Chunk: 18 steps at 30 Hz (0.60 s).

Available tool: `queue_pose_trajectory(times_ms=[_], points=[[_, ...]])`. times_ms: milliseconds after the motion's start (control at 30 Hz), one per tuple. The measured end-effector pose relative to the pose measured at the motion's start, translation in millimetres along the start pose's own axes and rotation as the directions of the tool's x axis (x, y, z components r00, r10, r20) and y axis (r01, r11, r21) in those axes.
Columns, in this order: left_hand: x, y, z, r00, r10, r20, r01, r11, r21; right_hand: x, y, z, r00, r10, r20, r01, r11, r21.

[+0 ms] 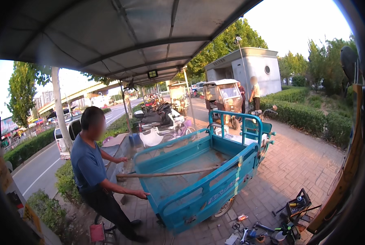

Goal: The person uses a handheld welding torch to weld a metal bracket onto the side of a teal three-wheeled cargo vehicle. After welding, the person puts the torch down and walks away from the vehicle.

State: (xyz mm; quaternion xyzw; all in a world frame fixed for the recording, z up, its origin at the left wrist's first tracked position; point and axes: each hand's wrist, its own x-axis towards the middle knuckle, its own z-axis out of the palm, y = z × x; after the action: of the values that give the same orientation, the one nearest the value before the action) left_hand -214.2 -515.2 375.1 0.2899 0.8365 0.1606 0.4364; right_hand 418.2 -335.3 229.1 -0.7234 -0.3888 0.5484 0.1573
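Neither of my hands is in view. In front of me stands a teal cargo tricycle [227, 179] with railed sides and an open bed. A long wooden pole [170, 172] lies across the bed, one end sticking out over the rear. At that rear end stands another person in a blue shirt [88, 165]. One hand of that person [141, 194] is at the bed's rear edge, and the other hand [120, 159] reaches out near the pole's end. Whether that second hand touches anything I cannot tell.
Loose tools, among them a wrench [244, 234], lie on the paving at the lower right beside an open toolbox [299, 203]. A small red-topped stool [97, 232] is at the lower left. Parked scooters [158, 116] and a covered tricycle [223, 98] stand farther back under a canopy [88, 36].
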Motion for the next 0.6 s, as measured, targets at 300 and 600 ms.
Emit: queue_pose_trajectory(times_ms=[300,600], points=[[10,-1,3,1.000,-0.008,0.006,0.008,1.000,0.004,-3,-10,3,0.999,0.020,0.026,-0.021,0.999,0.028],[25,-5,8,1.000,-0.005,0.022,0.005,1.000,0.011,-7,-9,-4,0.999,0.035,0.018,-0.036,0.998,0.053]])
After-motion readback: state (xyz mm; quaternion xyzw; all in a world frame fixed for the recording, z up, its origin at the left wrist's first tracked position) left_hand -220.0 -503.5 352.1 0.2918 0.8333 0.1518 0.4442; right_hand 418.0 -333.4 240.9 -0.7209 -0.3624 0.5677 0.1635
